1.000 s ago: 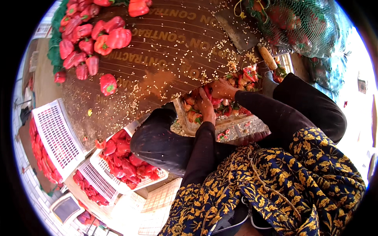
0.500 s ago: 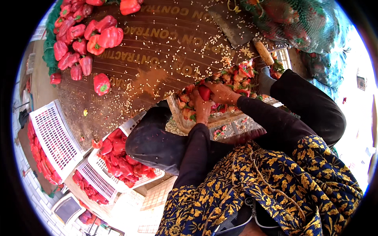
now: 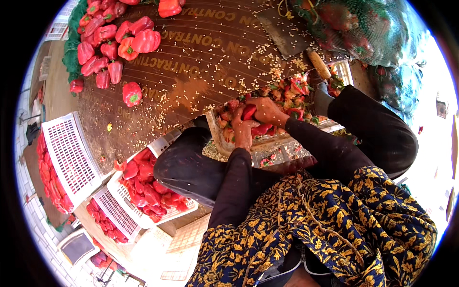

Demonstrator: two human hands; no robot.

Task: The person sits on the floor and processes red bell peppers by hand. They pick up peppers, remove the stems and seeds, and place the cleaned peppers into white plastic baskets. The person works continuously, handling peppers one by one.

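Observation:
Between my two hands is a red bell pepper (image 3: pixel 249 112), held over a crate of pepper cores and trimmings (image 3: pixel 289 97). My left hand (image 3: pixel 242 128) is closed round its near left side, partly hiding it. From the right, my right hand (image 3: pixel 267 111) curls over the same pepper, its fingertips mostly hidden. Just below the hands, a red pepper piece (image 3: pixel 261 129) shows; whether it is attached to the held one I cannot tell. The crate's pale rim (image 3: pixel 216 138) lies between my bent legs.
A brown board (image 3: pixel 186 62) strewn with seeds carries whole red peppers (image 3: pixel 114 71) at far left. A wide-bladed knife with a wooden handle (image 3: pixel 319 65) lies far right, near net sacks of peppers (image 3: pixel 363 28). White crates (image 3: pixel 71 158) and cut peppers (image 3: pixel 148 191) stand at left.
The pepper has tilted between my hands, and more red flesh shows below them. My right hand has closed further over it. The whole view has shifted slightly.

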